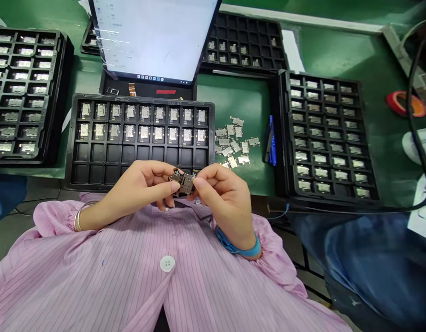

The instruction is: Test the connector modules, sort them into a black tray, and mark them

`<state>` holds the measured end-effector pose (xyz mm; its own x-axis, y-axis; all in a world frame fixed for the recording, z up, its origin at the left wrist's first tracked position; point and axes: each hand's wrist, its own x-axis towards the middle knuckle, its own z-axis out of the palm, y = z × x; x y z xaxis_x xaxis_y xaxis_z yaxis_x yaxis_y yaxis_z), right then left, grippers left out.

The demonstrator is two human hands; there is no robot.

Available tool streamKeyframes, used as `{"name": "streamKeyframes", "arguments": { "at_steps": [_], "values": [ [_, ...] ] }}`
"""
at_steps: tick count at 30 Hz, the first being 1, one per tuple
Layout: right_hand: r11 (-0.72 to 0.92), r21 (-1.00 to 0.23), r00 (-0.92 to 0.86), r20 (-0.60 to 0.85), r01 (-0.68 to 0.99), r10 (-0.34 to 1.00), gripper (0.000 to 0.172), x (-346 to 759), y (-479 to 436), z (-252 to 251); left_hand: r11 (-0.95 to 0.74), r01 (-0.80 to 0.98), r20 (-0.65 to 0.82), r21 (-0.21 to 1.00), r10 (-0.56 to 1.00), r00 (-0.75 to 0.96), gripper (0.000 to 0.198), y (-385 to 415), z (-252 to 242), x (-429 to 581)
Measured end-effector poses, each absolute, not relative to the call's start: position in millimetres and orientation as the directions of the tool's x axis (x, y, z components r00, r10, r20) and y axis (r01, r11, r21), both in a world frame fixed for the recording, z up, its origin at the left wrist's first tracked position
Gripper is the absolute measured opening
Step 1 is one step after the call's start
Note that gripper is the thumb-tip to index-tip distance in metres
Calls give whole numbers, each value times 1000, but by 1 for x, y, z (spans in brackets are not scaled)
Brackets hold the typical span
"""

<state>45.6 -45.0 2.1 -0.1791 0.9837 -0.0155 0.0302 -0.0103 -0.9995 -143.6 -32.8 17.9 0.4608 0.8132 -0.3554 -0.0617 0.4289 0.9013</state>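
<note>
In front of my chest, both hands meet over small circuit boards with metal SIM-slot covers. My left hand (144, 186) pinches a board (175, 176) between thumb and fingers; whether more than one is in it I cannot tell. Thumb and forefinger of my right hand (228, 196) close on the edge of another small circuit board (187, 184), which touches or overlaps the left one. Just beyond lies a black compartment tray (69, 152); its two far rows hold similar boards, one per pocket. To its right, several loose boards (235, 146) are scattered on the green table.
A screen (154, 41) stands behind the tray. Stacked trays of boards rise at the left (43, 152) and right (285, 138). A blue tool (272, 143) lies beside the right stack, red tape (399, 103) farther right. Another tray (247, 37) sits behind. A black cable (411, 92) hangs at right.
</note>
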Motion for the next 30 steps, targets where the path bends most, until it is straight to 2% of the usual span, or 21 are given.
{"name": "streamKeyframes", "arguments": {
  "at_steps": [10, 25, 30],
  "values": [
    [-55, -998, -186, -59, 25, 981, 17, 49, -47, -1, 401, -69, -325, 913, 821, 470, 35, -35, 12, -149],
    [-32, -995, -192, -50, 94, 980, 17, 47, -47, 0, 328, -29, -268, 944, 817, 511, 35, -35, 6, -152],
    [-61, -989, -179, -84, 133, 980, 18, 45, -46, 0, 404, -72, -310, 912, 793, 524, 33, -35, -1, -155]
  ]
}}
